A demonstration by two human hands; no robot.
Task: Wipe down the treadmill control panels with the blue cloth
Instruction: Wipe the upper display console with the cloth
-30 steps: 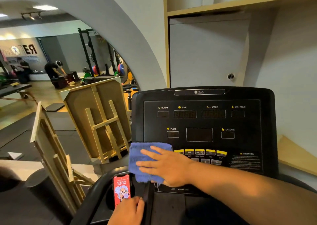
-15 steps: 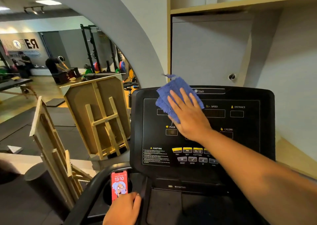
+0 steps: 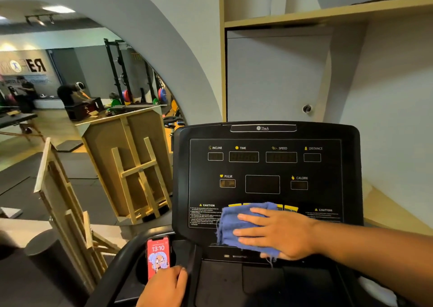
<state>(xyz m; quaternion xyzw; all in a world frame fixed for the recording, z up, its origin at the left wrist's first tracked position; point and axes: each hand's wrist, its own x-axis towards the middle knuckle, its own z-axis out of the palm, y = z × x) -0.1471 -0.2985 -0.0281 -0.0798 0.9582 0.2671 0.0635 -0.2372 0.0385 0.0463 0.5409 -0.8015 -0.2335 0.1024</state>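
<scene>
Blue cloth (image 3: 236,227) is pressed flat by the right hand (image 3: 278,234) on the lower panel (image 3: 264,166); the left hand (image 3: 164,288) grips a rail, with wiping judged midway.

The person shows only two bare arms and hands. The right hand (image 3: 278,233) comes in from the right edge on a long forearm (image 3: 375,252) with no sleeve, no watch and no bracelet on the part that is seen. Its fingers are long and carry no ring; the nails are short and plain. The left hand (image 3: 164,289) appears at the bottom edge, seen from the back, with only the knuckles and the thumb visible. It wears no glove and no ring. No clothing is visible on either arm.
</scene>
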